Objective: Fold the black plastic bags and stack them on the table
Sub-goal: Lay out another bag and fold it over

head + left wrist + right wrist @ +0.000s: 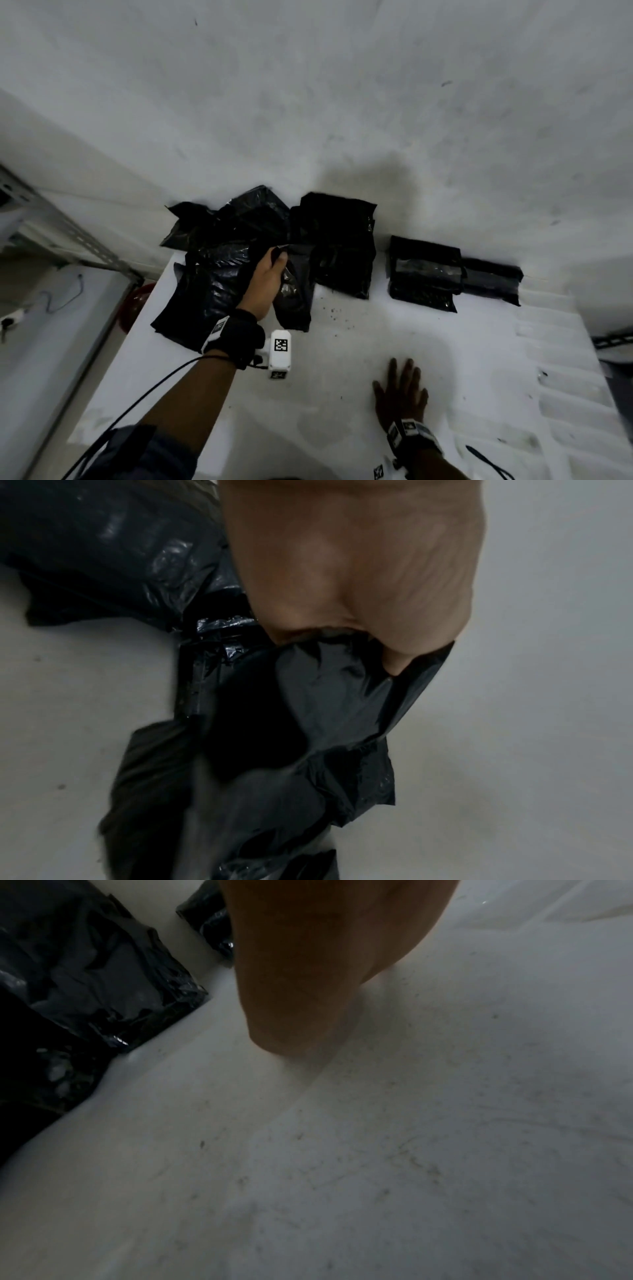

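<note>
The left hand [265,281] grips a crumpled black plastic bag [294,298] near the tabletop's [342,394] far left corner. The right hand [400,397] lies flat, fingers spread, near its front edge.

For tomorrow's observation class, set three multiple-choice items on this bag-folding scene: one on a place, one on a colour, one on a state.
1. Where do the folded bags lie?
A. right of the loose pile
B. on the floor
C. under the right hand

2. What colour is the table?
A. red
B. white
C. green

3. How is the right hand?
A. clenching a bag
B. flat with fingers spread
C. lifted high

Answers: 1 A, they sit right of the loose pile; 2 B, its surface is white; 3 B, it rests open while the left hand grips a bag.
</note>
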